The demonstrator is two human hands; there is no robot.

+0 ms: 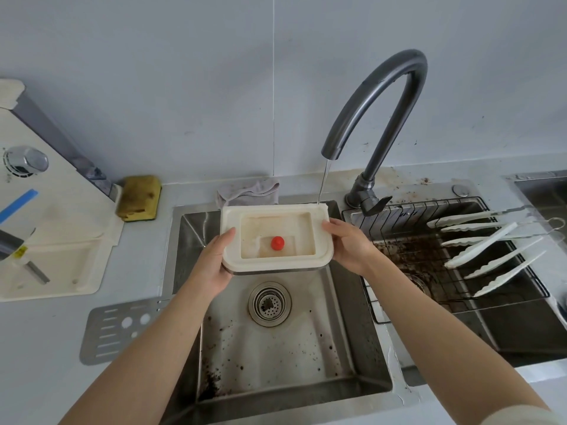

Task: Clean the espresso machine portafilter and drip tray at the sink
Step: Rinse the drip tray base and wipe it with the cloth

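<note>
The drip tray (233, 216), cream and stained, red float (277, 243) inside, is gripped by the left hand (216, 261) and right hand (349, 245): thumbs on its rim, fingers apparently curled beneath.

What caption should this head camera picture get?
A person's left hand and right hand hold a cream plastic drip tray under water from a curved grey tap, over a steel sink.

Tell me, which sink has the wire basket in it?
The right basin, next to the faucet base: its wire basket holds white tongs. The left basin, below the drip tray, shows only a drain strainer and coffee specks.
</note>
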